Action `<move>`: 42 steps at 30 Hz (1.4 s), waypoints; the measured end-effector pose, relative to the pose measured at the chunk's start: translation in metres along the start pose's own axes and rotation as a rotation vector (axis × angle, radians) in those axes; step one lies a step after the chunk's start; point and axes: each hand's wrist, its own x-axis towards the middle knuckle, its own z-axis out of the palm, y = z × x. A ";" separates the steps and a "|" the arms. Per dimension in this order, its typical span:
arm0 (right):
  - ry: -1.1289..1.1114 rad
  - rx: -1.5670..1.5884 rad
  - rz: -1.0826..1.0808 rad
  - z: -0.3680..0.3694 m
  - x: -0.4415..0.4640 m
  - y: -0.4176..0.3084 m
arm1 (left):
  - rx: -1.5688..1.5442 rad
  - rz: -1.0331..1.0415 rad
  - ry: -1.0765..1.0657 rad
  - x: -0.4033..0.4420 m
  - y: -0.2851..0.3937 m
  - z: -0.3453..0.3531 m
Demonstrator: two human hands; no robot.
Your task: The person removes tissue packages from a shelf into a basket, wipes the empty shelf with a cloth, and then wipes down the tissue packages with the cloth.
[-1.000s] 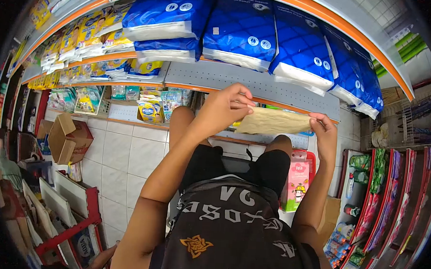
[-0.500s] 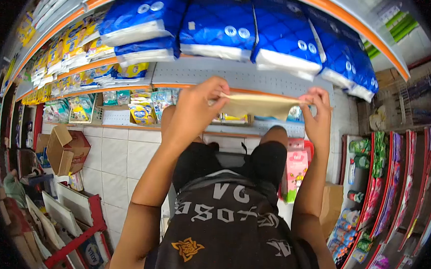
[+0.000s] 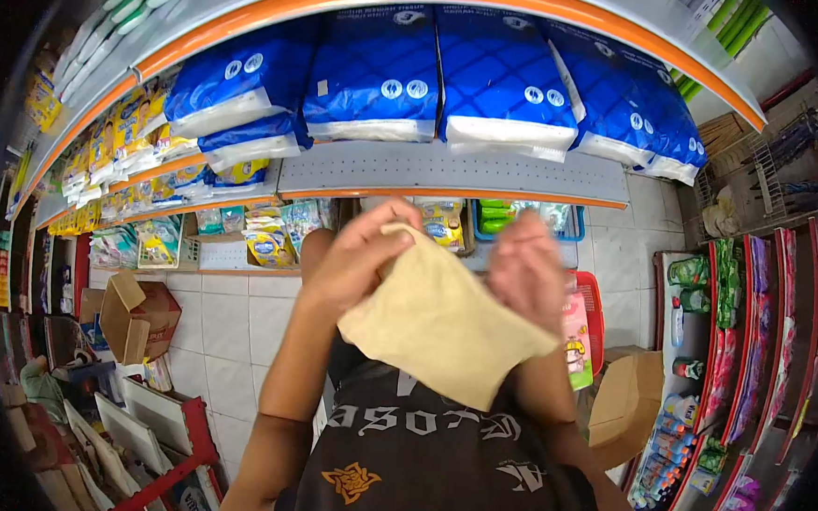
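A pale yellow cloth (image 3: 447, 319) hangs slanted in front of my chest. My left hand (image 3: 362, 253) is closed on its upper left corner, thumb and fingers pinching the edge. My right hand (image 3: 528, 267) is just right of the cloth, smeared by motion, and its fingers cannot be made out clearly. The cloth's right corner droops loose below that hand. Beyond both hands is a perforated grey shelf (image 3: 451, 176) with an orange front edge. Large blue packs (image 3: 373, 75) stand in a row above it.
Yellow packets (image 3: 106, 153) fill the shelves at left. Underneath sit a blue basket (image 3: 574, 230) and small packets. An opened carton (image 3: 143, 319) lies on the tiled floor at left, another carton (image 3: 625, 400) at right. Red-edged racks (image 3: 704, 339) line the right side.
The cloth was stretched level between both hands; now it hangs from my left hand, lower and closer. My right hand has moved inward and off its corner. The view has shifted slightly.
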 end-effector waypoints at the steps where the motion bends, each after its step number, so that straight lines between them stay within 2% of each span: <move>1: 0.049 -0.061 0.026 -0.022 0.003 0.026 | 0.091 -0.040 -0.008 -0.002 -0.001 0.002; 2: 0.092 -0.127 0.048 -0.047 0.005 0.052 | 0.185 -0.072 -0.018 -0.003 -0.001 0.005; 4: 0.354 0.106 0.434 -0.070 -0.005 0.089 | 0.282 0.029 -0.070 -0.001 -0.016 0.005; 5: 0.219 -0.145 0.481 -0.114 -0.016 0.115 | 0.415 0.067 -0.111 0.001 -0.020 0.002; 8: 0.150 -0.231 0.812 -0.142 -0.028 0.104 | 0.478 0.054 -0.152 0.002 -0.010 -0.001; 9: 0.120 -0.303 0.675 -0.095 -0.034 0.078 | 0.484 0.060 -0.152 0.002 -0.005 -0.003; 11: 0.083 -0.460 0.395 0.003 -0.045 0.026 | 0.378 -0.100 -0.107 0.002 0.006 -0.004; 12: 0.068 -0.498 0.363 0.013 -0.045 0.019 | 0.385 -0.098 -0.116 0.003 0.005 -0.009; 14: 0.029 -0.475 0.362 0.006 -0.041 0.020 | -0.055 -0.121 -0.205 0.009 -0.012 -0.029; 15: 0.010 -0.449 0.369 -0.002 -0.039 0.022 | -0.284 -0.008 -0.413 0.016 -0.033 -0.050; 16: -0.005 -0.386 0.386 -0.012 -0.036 0.025 | -0.766 0.048 -0.728 0.031 -0.067 -0.058; 17: -0.021 -0.307 0.400 -0.020 -0.033 0.027 | -1.001 0.039 -0.856 0.040 -0.101 -0.066; 18: -0.036 -0.212 0.410 -0.028 -0.030 0.030 | -1.097 0.016 -0.816 0.038 -0.113 -0.055; 21: -0.083 0.051 0.431 -0.043 -0.022 0.034 | -1.119 -0.044 -0.530 0.027 -0.124 -0.017; 24: -0.113 0.192 0.448 -0.055 -0.017 0.028 | -1.061 -0.107 -0.412 0.023 -0.123 0.001; 25: 0.060 0.092 0.485 -0.059 -0.019 0.026 | -0.982 -0.115 -0.348 0.020 -0.114 0.001; 26: 0.049 0.088 0.487 -0.057 -0.016 0.022 | -0.875 -0.124 -0.276 0.017 -0.104 0.000; 28: 0.029 -0.359 0.460 -0.048 -0.014 0.014 | -0.572 -0.138 -0.132 0.008 -0.084 -0.004; 30: 0.096 -0.372 0.551 -0.043 -0.009 0.008 | 0.345 0.129 -0.079 0.000 -0.074 -0.014; 32: 0.084 -0.303 0.391 -0.042 -0.001 0.009 | 0.808 0.263 -0.037 -0.013 -0.062 -0.032; 33: 0.142 -0.429 0.344 -0.036 0.003 0.010 | 0.046 0.265 0.056 -0.027 -0.055 -0.048; 34: 0.134 -0.430 0.346 -0.041 0.006 0.013 | -0.166 0.357 0.188 -0.039 -0.034 -0.057; 35: 0.182 -0.447 0.333 -0.053 0.005 0.018 | -0.065 0.479 0.341 -0.050 -0.004 -0.068; 36: 0.232 -0.463 0.323 -0.065 0.003 0.022 | 0.169 0.596 0.526 -0.061 0.027 -0.077; 38: 0.233 -0.404 0.361 -0.085 0.000 0.031 | 1.026 0.682 0.994 -0.082 0.103 -0.084; 40: 0.263 -0.347 0.444 -0.104 -0.002 0.040 | 1.579 0.583 1.254 -0.092 0.176 -0.075; 42: 0.272 -0.350 0.467 -0.114 0.000 0.042 | 1.861 0.349 1.303 -0.088 0.234 -0.066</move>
